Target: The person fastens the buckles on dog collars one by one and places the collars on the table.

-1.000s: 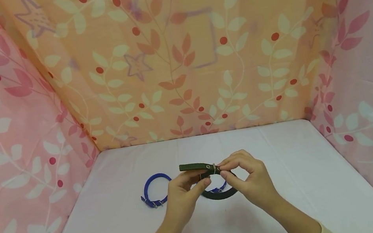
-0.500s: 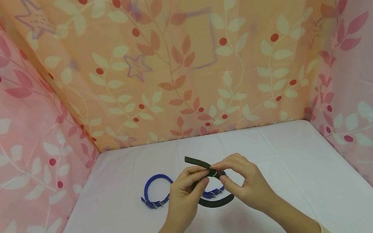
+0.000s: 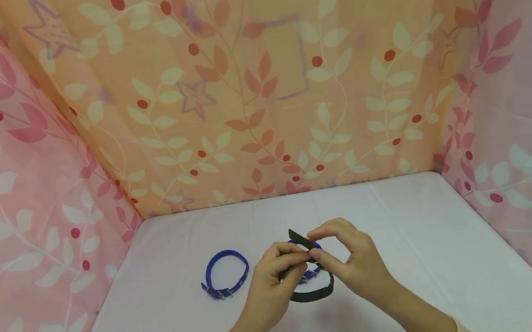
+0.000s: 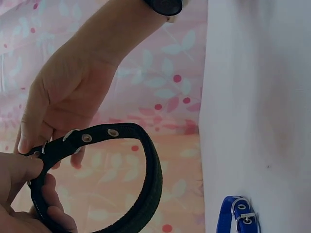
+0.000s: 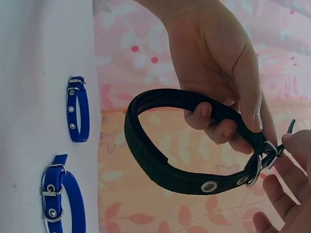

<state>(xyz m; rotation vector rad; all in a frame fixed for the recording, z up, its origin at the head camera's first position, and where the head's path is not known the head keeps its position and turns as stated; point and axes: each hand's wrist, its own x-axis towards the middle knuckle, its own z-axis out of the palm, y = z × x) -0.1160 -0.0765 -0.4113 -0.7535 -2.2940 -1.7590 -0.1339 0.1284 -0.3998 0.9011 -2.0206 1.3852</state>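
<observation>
A dark green collar point(image 3: 312, 295) with metal eyelets and a buckle is held up between both hands, close over the table. My left hand point(image 3: 274, 278) grips the band beside the buckle, thumb on one side and curled fingers on the other, as the right wrist view shows. At the buckle point(image 5: 271, 151), my right hand point(image 3: 355, 253) pinches the strap with thumb and index finger. The strap's free end point(image 3: 298, 236) sticks up between the hands in the head view. In the left wrist view, two eyelets point(image 4: 112, 132) show along the band of the collar.
One blue collar point(image 3: 224, 254) lies buckled in a ring on the white table point(image 3: 164, 316), left of the hands. Another blue collar point(image 3: 310, 276) lies behind the green one, partly hidden. Patterned cloth walls point(image 3: 251, 134) stand at the back and both sides.
The green collar has turned, its free end swinging from pointing left to pointing up near the right fingers. My left hand has shifted slightly right, uncovering the left blue collar. Both blue collars stay put.
</observation>
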